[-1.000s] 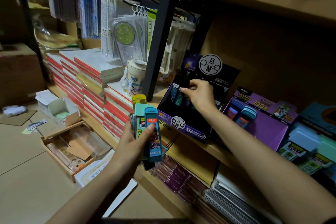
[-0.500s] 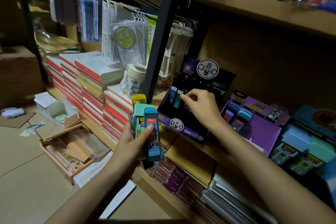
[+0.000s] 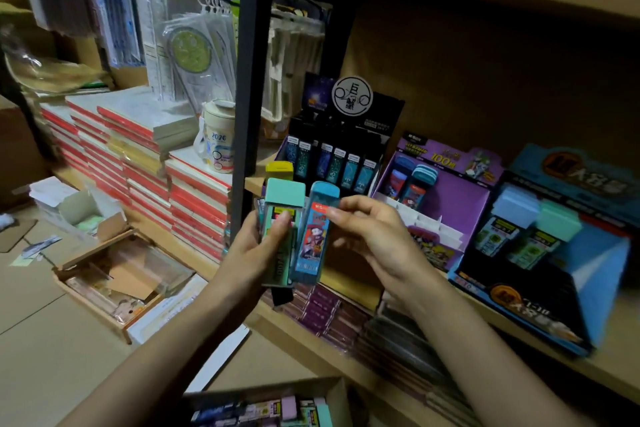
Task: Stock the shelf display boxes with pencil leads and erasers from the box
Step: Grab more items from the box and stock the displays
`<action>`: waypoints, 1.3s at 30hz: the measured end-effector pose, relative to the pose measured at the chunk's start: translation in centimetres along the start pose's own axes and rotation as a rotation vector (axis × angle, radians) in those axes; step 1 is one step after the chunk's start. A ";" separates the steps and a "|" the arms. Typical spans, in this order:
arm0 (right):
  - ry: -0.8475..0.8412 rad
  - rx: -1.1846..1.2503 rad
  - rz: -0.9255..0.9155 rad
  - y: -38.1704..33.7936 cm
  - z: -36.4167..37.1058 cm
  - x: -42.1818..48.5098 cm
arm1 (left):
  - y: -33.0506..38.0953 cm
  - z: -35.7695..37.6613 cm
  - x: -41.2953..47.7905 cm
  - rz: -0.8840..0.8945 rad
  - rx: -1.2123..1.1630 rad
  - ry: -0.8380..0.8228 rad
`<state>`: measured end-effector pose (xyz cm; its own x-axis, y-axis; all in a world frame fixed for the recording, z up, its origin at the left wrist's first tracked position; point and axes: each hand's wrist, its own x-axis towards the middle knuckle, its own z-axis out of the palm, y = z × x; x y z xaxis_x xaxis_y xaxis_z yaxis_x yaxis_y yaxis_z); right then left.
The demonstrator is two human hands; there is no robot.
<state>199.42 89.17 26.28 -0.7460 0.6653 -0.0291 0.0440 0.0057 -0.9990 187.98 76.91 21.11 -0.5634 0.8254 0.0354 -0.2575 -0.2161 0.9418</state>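
Left hand [image 3: 252,255] raised before the shelf [image 3: 620,319], fingers wrapped round a bundle of cases [image 3: 284,192]. Right hand [image 3: 377,239] alongside, fingers pinching the blue case [image 3: 310,250] near its top.

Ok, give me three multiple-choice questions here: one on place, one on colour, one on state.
1. Where does the black display box stand? A on the floor; B on the shelf, left of the purple box; C in a hand.
2. What colour is the pack the right hand pinches? A blue; B red; C white.
3. What is the left hand doing? A hanging empty; B gripping a bunch of packs; C pressing the floor.
Answers: B, it sits beside the purple box; A, cap and body are blue; B, its fingers curl round them.
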 end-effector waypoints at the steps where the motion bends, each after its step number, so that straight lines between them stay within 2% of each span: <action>1: 0.047 0.039 -0.009 -0.4 -1.0 -0.1 | 0.0 0.3 0.1 0.012 -0.012 0.006; 3: 0.171 0.048 -0.088 -1.3 -3.2 -0.2 | 0.1 0.8 0.5 0.036 -0.039 0.006; 7: 0.457 -0.126 -0.310 -2.4 -7.1 0.6 | -0.1 1.7 0.9 0.042 -0.049 -0.020; 11: 0.619 -0.315 -0.457 -2.0 -8.6 2.6 | -0.6 2.1 1.0 0.033 -0.036 -0.024; 20: 0.645 -0.516 -0.512 -1.0 -9.6 4.7 | -1.6 1.7 1.4 0.001 0.009 0.020; 35: 0.708 -0.578 -0.398 -1.4 -11.9 4.2 | -1.7 2.6 1.0 -0.028 0.024 0.019; 39: 0.659 -0.630 -0.300 -0.9 -11.9 4.3 | -1.7 2.5 1.1 -0.027 0.032 0.022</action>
<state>204.05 100.88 27.42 -0.2695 0.8557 0.4418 0.4042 0.5169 -0.7546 189.79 79.52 20.39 -0.5740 0.8188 0.0030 -0.2472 -0.1768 0.9527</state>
